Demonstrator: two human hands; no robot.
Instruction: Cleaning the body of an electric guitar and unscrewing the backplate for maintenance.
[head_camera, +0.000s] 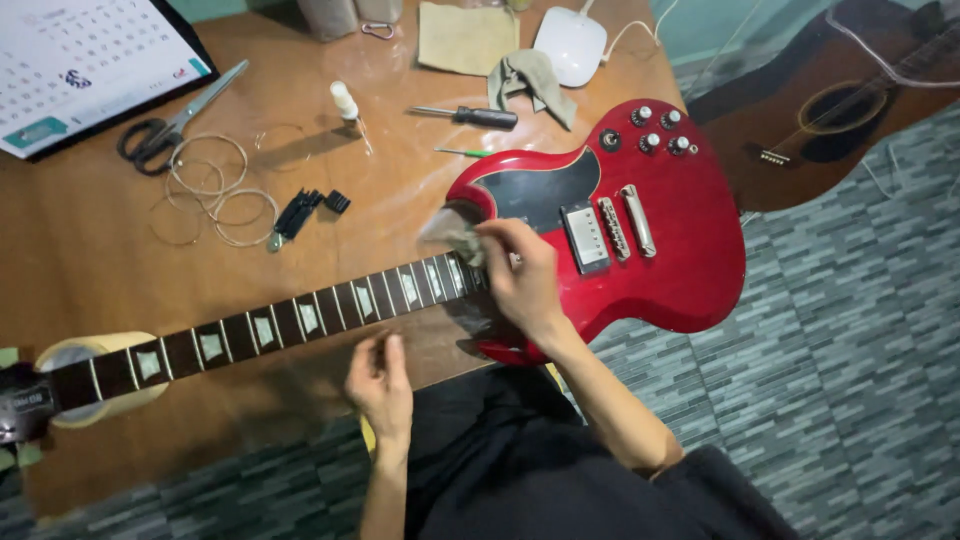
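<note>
Two hands work: right hand (525, 275) pinches a soft, limp cloth (452, 232) against the red electric guitar (640, 250), centre frame; left hand (382, 378) loosely curled, empty.

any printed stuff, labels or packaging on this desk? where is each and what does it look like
Desk calendar: far left corner of the wooden table, white page with a grid, dark backing, teal strip along the lower edge.
Small bottle: upright right of the scissors, white, any label too small to tell.
Headstock label: small pale plate on the dark headstock, left edge.
</note>
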